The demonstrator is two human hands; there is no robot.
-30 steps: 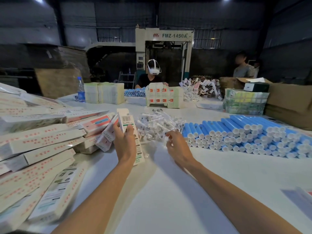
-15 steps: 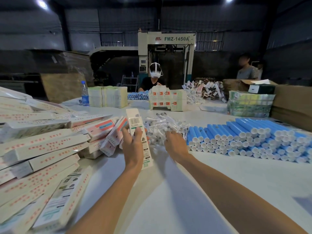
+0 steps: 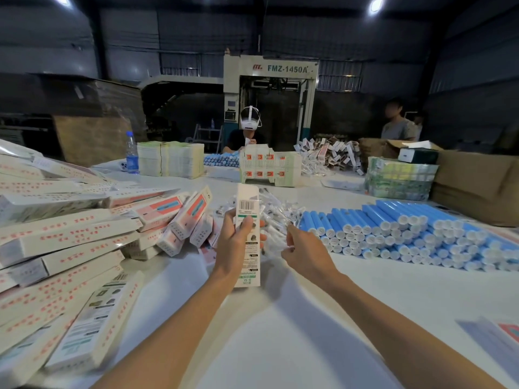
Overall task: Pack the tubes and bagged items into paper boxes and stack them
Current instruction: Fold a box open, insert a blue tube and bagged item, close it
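Between piled boxes (image 3: 70, 234) and blue tubes (image 3: 393, 228), left hand (image 3: 230, 248) grips paper box (image 3: 247, 203), right hand (image 3: 304, 254) pinches bag (image 3: 283, 219).

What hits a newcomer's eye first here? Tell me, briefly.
The bank of blue tubes stacked at right, and the sprawling heap of white paper boxes at left. Centre, the left hand grips one upright box while the right hand pinches a bagged item.

dim hall | 2 ceiling lamps (image 3: 375, 4) glare | edges blurred, bowed
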